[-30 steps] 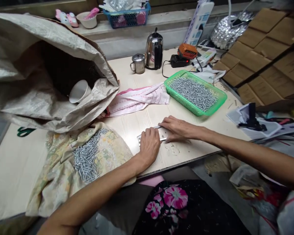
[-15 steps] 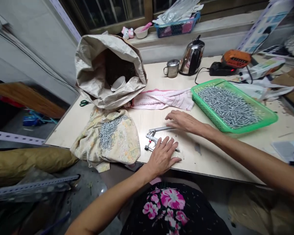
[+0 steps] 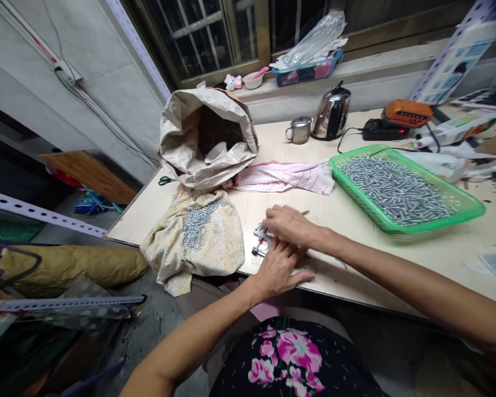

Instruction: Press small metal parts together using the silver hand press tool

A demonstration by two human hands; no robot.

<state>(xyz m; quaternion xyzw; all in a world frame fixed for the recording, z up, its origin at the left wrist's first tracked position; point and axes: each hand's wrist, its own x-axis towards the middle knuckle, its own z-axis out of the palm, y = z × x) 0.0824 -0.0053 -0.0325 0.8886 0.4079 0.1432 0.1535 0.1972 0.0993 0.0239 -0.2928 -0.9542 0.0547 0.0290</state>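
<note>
A metal hand-press tool (image 3: 261,236) lies on the pale wooden table (image 3: 355,220) near its front edge. My right hand (image 3: 287,226) rests over the tool, its fingers curled down onto it. My left hand (image 3: 280,268) lies flat on the table just in front of the tool, fingers stretched out and touching its near side. To the left, a patterned cloth (image 3: 198,242) holds a pile of small silver metal pieces (image 3: 197,225). To the right stands a green basket (image 3: 471,212) filled with the same silver pieces.
An open paper sack (image 3: 190,143) with a white cup (image 3: 215,153) inside stands at the back left, green scissors (image 3: 163,180) beside it. A pink-striped cloth (image 3: 289,175), a kettle (image 3: 331,113), a small steel mug (image 3: 300,130) and an orange charger (image 3: 405,113) sit further back.
My right hand has moved left and down onto the tool. My left hand has slid slightly toward it. The view has pulled back and swung left.
</note>
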